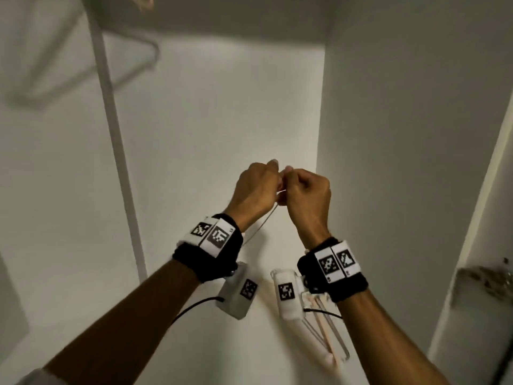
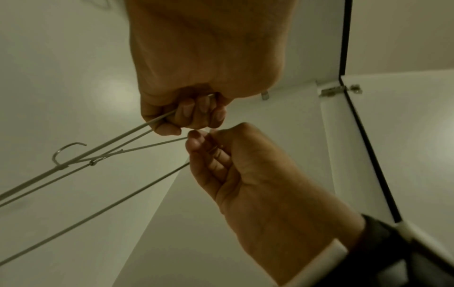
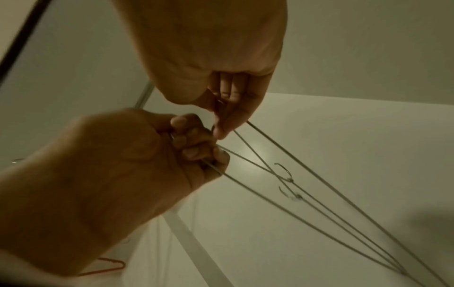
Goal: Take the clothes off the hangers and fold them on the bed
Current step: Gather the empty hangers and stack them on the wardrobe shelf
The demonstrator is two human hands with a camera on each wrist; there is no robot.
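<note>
1. Two hands raised close together inside a white wardrobe point(image 1: 388, 134), knuckles nearly touching.
2. Left hand point(image 1: 256, 190) fisted around thin wire hangers point(image 2: 103, 153); fingers point(image 2: 189, 112) curled over the wire, per left wrist view.
3. Right hand point(image 1: 308, 195) pinching a hanger wire between thumb and fingertips, remaining fingers point(image 2: 221, 161) curled.
4. Hangers bare, two hooks point(image 3: 286, 172) visible, wires trailing away from both hands; no garment seen on them.
5. Rail point(image 1: 116, 134) running along wardrobe's left side; blurred hanger point(image 1: 83, 73) hung near its top.
6. Further hangers point(image 1: 327, 334) resting low against the back panel, below right wrist.
7. Door hinge point(image 2: 339, 90) visible at right edge; orange hanger point(image 3: 105, 266) low in right wrist view.
</note>
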